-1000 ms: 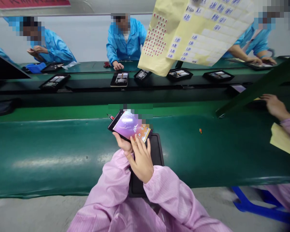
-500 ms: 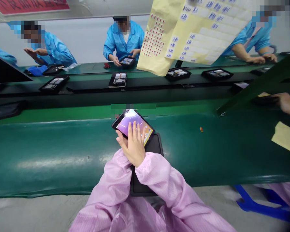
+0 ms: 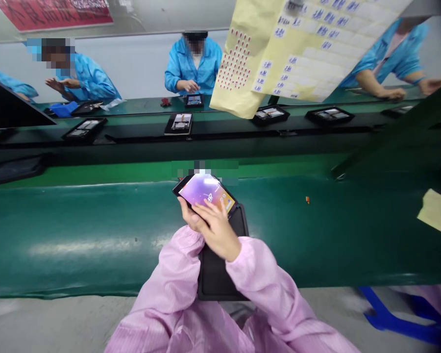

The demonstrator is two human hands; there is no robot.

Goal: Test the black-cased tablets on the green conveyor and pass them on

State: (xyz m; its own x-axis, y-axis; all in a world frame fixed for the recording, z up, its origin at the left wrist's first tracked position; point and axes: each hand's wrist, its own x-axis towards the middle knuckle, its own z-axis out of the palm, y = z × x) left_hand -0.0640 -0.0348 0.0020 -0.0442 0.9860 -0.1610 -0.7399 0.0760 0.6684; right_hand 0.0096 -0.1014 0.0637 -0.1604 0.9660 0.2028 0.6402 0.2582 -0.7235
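A black phone [image 3: 205, 191] with a lit purple and orange screen is tilted up in front of me above the green bench [image 3: 77, 230]. My left hand [image 3: 189, 217] grips it from below at its near left edge. My right hand [image 3: 219, 228] lies over the left one, its stretched fingers resting on the screen's near part. Under both hands a black tray [image 3: 220, 274] lies on the bench and reaches over its near edge. Pink sleeves cover both my arms.
Beyond the bench runs a dark conveyor [image 3: 242, 130] carrying several black trays with devices [image 3: 179, 123]. Three people in blue coats work at the far side. A yellow label sheet [image 3: 290, 49] hangs at upper right. A small orange bit [image 3: 307, 199] lies on the bench.
My right hand slid up over the screen and has drawn back to its near part. The neighbour's hand at the right edge has left the view.
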